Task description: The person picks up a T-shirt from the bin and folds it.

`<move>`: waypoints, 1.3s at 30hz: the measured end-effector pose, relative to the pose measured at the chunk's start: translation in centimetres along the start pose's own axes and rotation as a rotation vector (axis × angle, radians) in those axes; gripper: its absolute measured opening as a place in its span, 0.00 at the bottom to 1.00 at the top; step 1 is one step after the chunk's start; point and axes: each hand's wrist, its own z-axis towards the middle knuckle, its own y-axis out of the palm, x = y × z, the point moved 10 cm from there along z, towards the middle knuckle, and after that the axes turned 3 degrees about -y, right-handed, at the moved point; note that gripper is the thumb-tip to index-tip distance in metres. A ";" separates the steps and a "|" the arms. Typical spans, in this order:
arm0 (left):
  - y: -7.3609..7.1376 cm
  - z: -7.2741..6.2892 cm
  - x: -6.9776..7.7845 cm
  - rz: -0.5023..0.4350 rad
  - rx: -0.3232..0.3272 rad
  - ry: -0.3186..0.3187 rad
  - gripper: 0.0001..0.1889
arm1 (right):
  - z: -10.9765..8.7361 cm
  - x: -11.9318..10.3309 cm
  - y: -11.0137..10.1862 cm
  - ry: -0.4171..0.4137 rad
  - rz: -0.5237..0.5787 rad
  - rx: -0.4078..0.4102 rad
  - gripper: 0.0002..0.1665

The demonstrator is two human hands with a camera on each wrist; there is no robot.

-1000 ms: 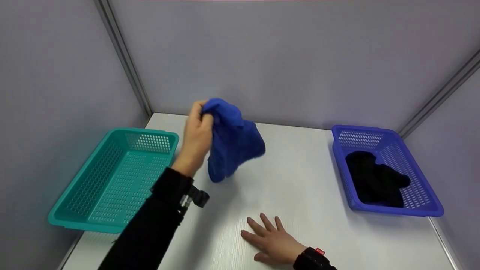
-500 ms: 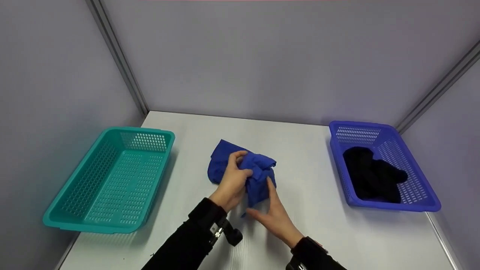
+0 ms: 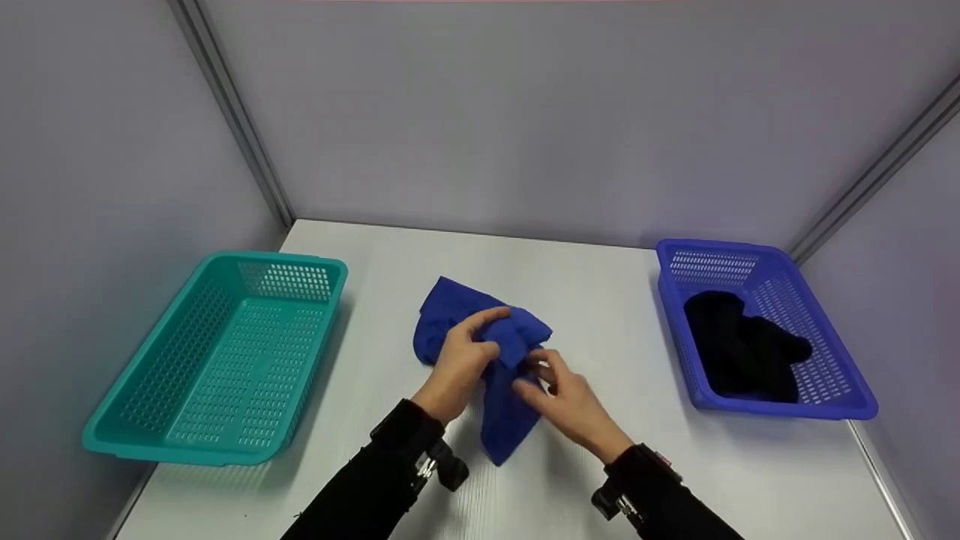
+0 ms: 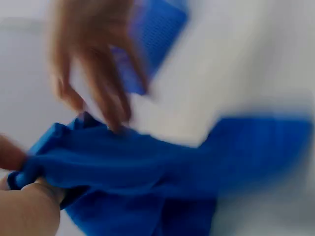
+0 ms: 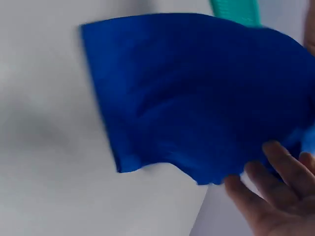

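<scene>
A crumpled blue cloth (image 3: 450,319) is between both hands above the middle of the table, one part of it hanging down toward the front. My left hand (image 3: 459,367) pinches its upper part between thumb and fingers; the left wrist view shows the cloth (image 4: 123,167) bunched at the thumb. At the cloth's right side is my right hand (image 3: 576,409), its fingertips right at the fabric and its thumb apart from them. Seen from the right wrist, the cloth (image 5: 197,88) spreads wide with a straight edge, and the fingers (image 5: 275,184) lie loosely bent along its border.
A green perforated basket (image 3: 337,300) stands at the left of the white table (image 3: 600,300). At the right, a purple basket (image 3: 679,360) contains black cloth (image 3: 739,352). Grey panels (image 3: 480,112) enclose the back and sides.
The left hand has brought the blue cloth down from the back toward the middle. The right hand has risen off the table to the cloth, whose front part now hangs longer.
</scene>
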 end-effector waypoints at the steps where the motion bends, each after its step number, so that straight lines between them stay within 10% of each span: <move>1: 0.2 -0.1 0.0 -0.059 -0.004 -0.010 0.40 | -0.2 0.2 1.1 0.010 -0.003 -0.042 0.42; 4: 0.8 -0.2 0.5 -0.120 -0.008 0.003 0.41 | -0.3 0.4 2.7 -0.004 -0.074 -0.018 0.53; 6: 1.0 -0.3 0.8 -0.069 0.012 0.035 0.37 | -0.1 -0.2 2.3 -0.052 -0.147 0.084 0.39; 10: 0.2 -0.4 2.3 0.178 0.129 0.166 0.21 | 0.2 -1.8 -0.3 -0.136 -0.278 0.283 0.07; 17: -3.2 -0.7 5.4 0.521 0.346 0.417 0.07 | 0.0 -2.1 -7.1 -0.018 -0.176 0.458 0.12; 26: -10.3 -0.7 8.1 0.342 0.535 0.347 0.05 | 0.1 -3.0 -16.3 0.023 0.041 0.657 0.17; 33: -15.6 -1.2 8.9 0.145 0.684 0.263 0.06 | 0.0 -2.5 -20.7 0.072 -0.082 0.686 0.18; 39: -16.9 -1.2 8.1 -0.030 0.653 0.267 0.07 | -0.5 -2.2 -22.7 0.102 -0.146 0.718 0.18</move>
